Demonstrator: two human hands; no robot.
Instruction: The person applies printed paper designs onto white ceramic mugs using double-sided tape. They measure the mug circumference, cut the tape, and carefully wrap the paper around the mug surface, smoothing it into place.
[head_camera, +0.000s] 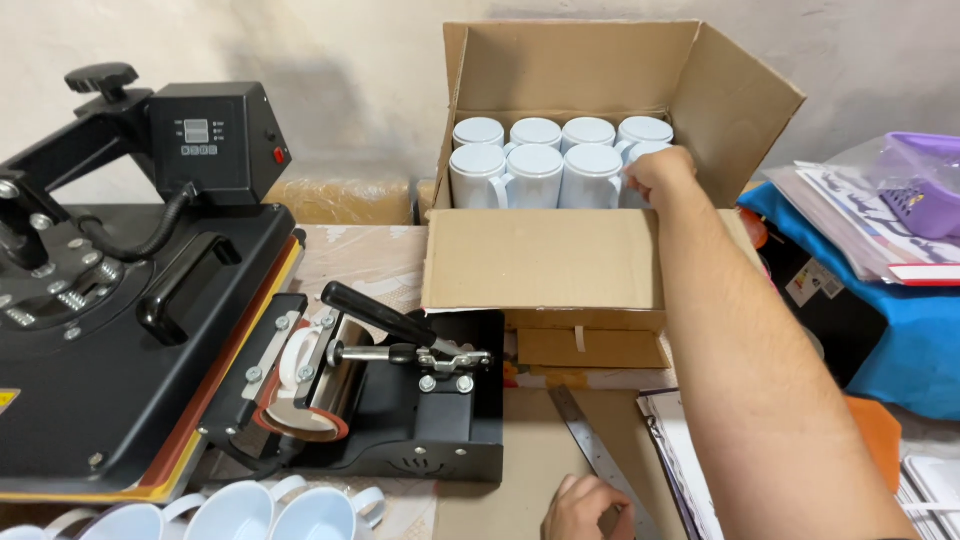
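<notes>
An open cardboard box (545, 255) lies on its side at the back, with several white mugs (535, 175) stacked inside. My right hand (660, 172) reaches into the box and its fingers close around the rightmost white mug (645, 150). My left hand (585, 508) rests with curled fingers on the brown table near the bottom edge, touching a steel ruler (595, 450). It holds nothing.
A black mug press (385, 395) with a white mug clamped in it sits left of centre, beside a large black flat heat press (110, 300). More white mugs (240, 510) stand at the bottom left. Printed sheets (685, 460), a blue cloth (900, 340) and a purple basket (925, 180) lie at right.
</notes>
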